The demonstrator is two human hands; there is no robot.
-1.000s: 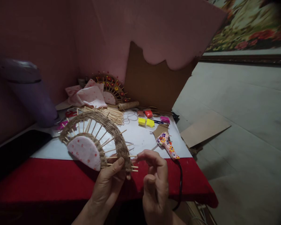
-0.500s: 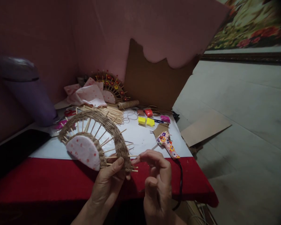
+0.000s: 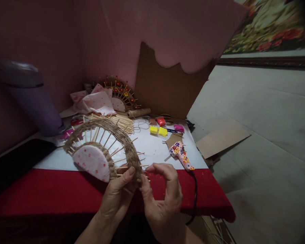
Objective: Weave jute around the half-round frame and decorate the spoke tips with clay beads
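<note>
My left hand (image 3: 120, 188) grips the lower right end of a half-round fan (image 3: 132, 152) woven of brown twine over thin wooden sticks. Its thumb lies on the front of the band, and the other fingers are mostly hidden behind. A padded half-disc of white cloth with red dots (image 3: 91, 162) fills the fan's inner part. My right hand (image 3: 164, 193) is at the same end, thumb against the twine edge and curled index finger by the protruding stick tips. Whatever lies between that thumb and finger is hard to make out.
A flowered glue gun (image 3: 181, 156) rests at the right on cardboard, its cord hanging over the table edge. Behind are clay packets (image 3: 162, 131), loose sticks (image 3: 122, 123), a twine roll (image 3: 139, 113) and a decorated fan (image 3: 124, 95). A purple bottle (image 3: 35, 101) stands left.
My right hand has moved left and its thumb has come up against the fan's end. My left hand keeps its hold, with the fan nearly in place.
</note>
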